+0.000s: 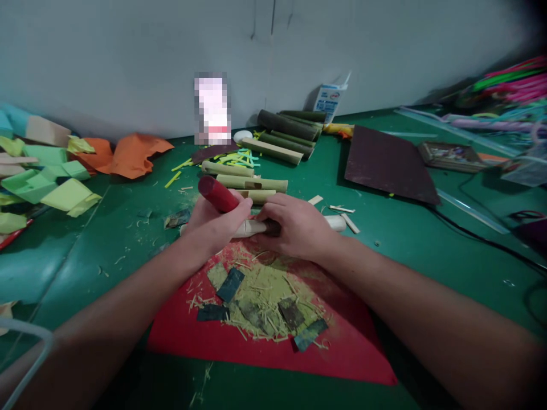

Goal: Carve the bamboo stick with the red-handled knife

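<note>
While the left hand grips a slanting red cylinder, its thumb laid along the side and its lower end hidden, the right hand bends its fingers over a pale bamboo tube; the tube lies crosswise, its middle beneath the right fingers, one end showing past the left hand and the other past the right; a dark patch shows on or against the tube under those curled fingers, too shadowed to name; whether the left fingertips also touch the tube cannot be told.

Just below the hands, a red sheet bears a spread of yellowish dust, thin shavings and several worn, dark rectangular scraps; beyond the tube, further bamboo pieces lie in a row on the green tabletop, darker bamboo lengths behind them; a blue-and-white drink carton with a straw stands near the wall, and a dark brown sheet lies to the right; to the left are crumpled orange paper and folded green and yellow slips.
</note>
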Action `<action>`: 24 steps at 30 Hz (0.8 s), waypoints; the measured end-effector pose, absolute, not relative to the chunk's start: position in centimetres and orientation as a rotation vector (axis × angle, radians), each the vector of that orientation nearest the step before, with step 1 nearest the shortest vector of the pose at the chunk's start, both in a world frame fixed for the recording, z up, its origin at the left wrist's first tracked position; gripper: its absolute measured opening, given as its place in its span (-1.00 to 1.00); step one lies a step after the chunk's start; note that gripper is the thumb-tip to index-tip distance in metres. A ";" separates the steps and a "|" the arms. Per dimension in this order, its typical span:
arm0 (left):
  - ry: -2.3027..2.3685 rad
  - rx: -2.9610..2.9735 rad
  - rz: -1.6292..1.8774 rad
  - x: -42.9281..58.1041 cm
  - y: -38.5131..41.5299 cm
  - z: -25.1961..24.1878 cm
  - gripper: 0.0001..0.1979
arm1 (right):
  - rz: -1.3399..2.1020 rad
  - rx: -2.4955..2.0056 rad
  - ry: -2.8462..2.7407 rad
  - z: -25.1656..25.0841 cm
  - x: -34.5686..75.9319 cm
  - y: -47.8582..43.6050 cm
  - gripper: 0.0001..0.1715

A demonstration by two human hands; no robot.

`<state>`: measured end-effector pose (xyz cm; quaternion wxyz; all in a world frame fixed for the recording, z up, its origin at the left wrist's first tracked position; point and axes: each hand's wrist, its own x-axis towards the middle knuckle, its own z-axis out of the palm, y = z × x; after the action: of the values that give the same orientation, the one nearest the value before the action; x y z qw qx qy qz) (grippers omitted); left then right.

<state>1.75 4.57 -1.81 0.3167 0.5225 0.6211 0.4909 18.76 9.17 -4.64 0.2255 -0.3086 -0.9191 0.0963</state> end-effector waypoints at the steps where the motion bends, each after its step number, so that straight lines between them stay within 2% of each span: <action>1: 1.633 1.365 1.286 1.7 4.6 -1.8 -0.85 | 0.269 -0.855 -2.539 -4.6 18.7 9.2 -0.76; 9: 1.617 1.340 1.371 1.7 5.3 -2.1 -0.87 | 0.287 -0.821 -2.570 -4.6 18.7 9.4 -0.78; 14: 1.432 1.405 1.243 1.3 5.0 -2.4 -0.77 | 0.329 -0.733 -2.533 -4.7 18.8 9.8 -0.77; 17: 1.489 1.263 1.515 1.3 5.5 -2.6 -0.81 | 0.357 -0.747 -2.523 -4.7 18.7 9.9 -0.78; 24: 1.611 1.385 1.525 1.0 6.0 -2.6 -0.83 | 0.303 -0.727 -2.537 -4.7 18.8 10.2 -0.72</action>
<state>1.01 6.05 -2.63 0.2602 0.5113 0.5948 0.5631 18.84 10.16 -4.73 0.2400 -0.2657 -0.9271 0.1108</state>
